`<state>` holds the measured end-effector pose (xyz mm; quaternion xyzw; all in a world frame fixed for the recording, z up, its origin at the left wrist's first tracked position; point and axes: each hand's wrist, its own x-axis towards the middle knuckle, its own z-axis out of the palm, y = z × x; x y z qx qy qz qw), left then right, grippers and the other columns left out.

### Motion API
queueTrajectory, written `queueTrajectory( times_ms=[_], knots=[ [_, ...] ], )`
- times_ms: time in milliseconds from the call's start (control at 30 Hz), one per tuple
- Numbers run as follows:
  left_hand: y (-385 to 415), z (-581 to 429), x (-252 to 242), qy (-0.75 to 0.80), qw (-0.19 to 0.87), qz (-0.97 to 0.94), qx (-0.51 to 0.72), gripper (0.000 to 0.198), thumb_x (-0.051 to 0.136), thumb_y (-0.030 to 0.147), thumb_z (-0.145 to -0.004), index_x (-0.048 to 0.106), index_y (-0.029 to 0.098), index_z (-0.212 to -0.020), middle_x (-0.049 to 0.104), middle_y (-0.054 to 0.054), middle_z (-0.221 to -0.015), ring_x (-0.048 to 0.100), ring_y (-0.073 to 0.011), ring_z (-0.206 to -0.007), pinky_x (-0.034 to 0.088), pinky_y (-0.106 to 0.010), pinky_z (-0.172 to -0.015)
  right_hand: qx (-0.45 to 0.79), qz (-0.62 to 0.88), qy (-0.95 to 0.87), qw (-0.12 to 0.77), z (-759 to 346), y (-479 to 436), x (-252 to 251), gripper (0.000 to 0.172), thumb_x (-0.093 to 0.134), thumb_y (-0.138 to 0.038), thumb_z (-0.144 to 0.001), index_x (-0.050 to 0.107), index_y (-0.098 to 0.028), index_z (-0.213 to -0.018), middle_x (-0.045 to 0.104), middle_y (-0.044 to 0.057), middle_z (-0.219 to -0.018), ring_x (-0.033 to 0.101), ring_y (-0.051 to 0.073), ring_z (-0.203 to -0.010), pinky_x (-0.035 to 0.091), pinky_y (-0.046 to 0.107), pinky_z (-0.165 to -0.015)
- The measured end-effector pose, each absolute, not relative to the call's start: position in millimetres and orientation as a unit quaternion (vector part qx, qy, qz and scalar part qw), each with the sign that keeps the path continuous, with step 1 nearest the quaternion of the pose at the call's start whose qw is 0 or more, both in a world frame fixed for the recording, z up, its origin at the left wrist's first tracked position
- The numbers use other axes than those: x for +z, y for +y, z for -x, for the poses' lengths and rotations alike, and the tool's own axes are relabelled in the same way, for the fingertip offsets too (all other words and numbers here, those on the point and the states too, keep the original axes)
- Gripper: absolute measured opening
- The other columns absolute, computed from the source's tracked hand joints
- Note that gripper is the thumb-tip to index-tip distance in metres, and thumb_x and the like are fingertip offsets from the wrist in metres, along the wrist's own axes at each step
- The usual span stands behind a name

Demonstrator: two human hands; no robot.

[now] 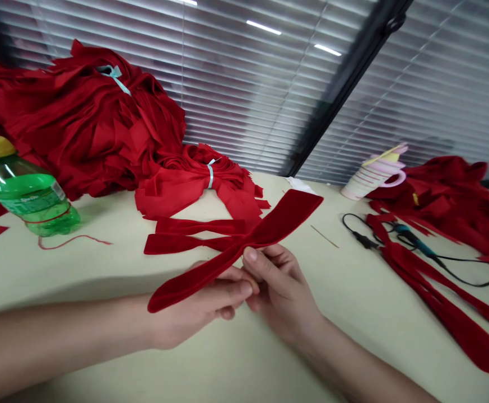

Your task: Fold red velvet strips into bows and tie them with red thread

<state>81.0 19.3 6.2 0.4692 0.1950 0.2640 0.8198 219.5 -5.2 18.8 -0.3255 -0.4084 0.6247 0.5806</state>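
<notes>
A red velvet bow strip (288, 215), gathered narrow at its middle, slants upward to the right above the table. My right hand (288, 291) pinches it at that gathered middle between thumb and fingers. Just below, my left hand (202, 302) is closed, thumb against fingers, beside the right fingertips; what it pinches is too small to make out. One end of the strip passes over the left hand and hides part of it. Beyond the hands, two similar red velvet strips (177, 244) lie flat on the table.
Red fabric bundles (88, 123) are heaped at the back left, a smaller tied bundle (185, 173) beside them. A green bottle (29, 196) stands left. To the right are a mug (372, 176), a teal-handled corded tool (414, 240), more red fabric (446, 196) and a thin gold tie (325, 236).
</notes>
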Motion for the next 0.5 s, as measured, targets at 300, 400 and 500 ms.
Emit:
queueTrajectory(
  times_ms=[300,400,500],
  knots=[
    [-12,-68,27,0.206,0.329,-0.907,0.162,0.022,0.045,0.014,-0.085,0.066,0.016,-0.079,0.067,-0.003,-0.072,0.057,-0.0155,-0.066,0.043,-0.025,-0.059,0.486,0.423,-0.398,0.653,-220,3,15,0.043,0.075,-0.03,-0.069,0.038,-0.018,-0.05,0.027,-0.009,-0.046,0.024,0.005,-0.044,0.026,0.02,-0.042],
    [-21,-59,38,0.113,0.007,-0.959,0.259,0.028,0.039,0.008,-0.086,0.066,0.014,-0.086,0.068,-0.005,-0.074,0.057,-0.018,-0.065,0.043,-0.03,-0.06,0.482,0.441,-0.398,0.644,-222,5,13,0.043,0.074,-0.031,-0.071,0.038,-0.018,-0.051,0.025,-0.009,-0.048,0.023,0.005,-0.046,0.024,0.021,-0.043],
    [-7,-54,55,0.213,-0.057,-0.92,0.325,0.024,0.041,0.012,-0.088,0.063,0.011,-0.098,0.067,-0.008,-0.089,0.058,-0.0216,-0.08,0.044,-0.034,-0.07,0.485,0.459,-0.405,0.625,-221,5,9,0.037,0.072,-0.033,-0.072,0.044,-0.018,-0.054,0.025,-0.009,-0.049,0.022,0.006,-0.046,0.021,0.022,-0.043]
  ],
)
